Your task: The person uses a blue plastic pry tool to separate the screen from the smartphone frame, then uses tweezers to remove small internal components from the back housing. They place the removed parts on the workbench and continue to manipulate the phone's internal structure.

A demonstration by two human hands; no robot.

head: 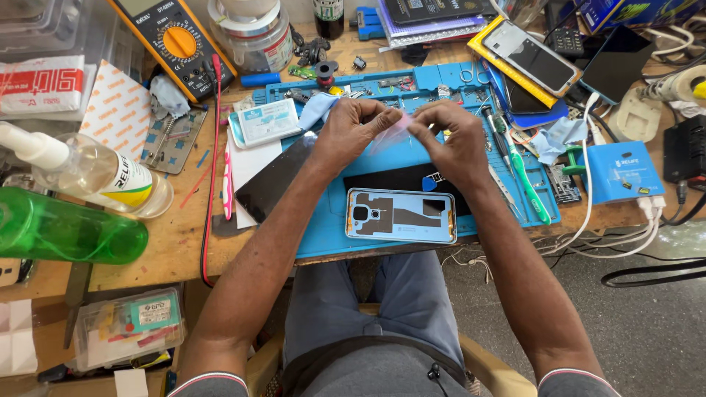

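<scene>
Two hands, the left hand (351,132) and right hand (450,136), are pinched shut on a thin pink film (392,132), held taut above the blue mat (331,228), seemingly for peeling. At six o'clock lies a phone back cover (401,215); at nine, a white-labelled clear bottle (88,173).

Thin translucent pinkish film strip (392,134), pinched taut between both hands above blue work mat, slightly tilted.
</scene>
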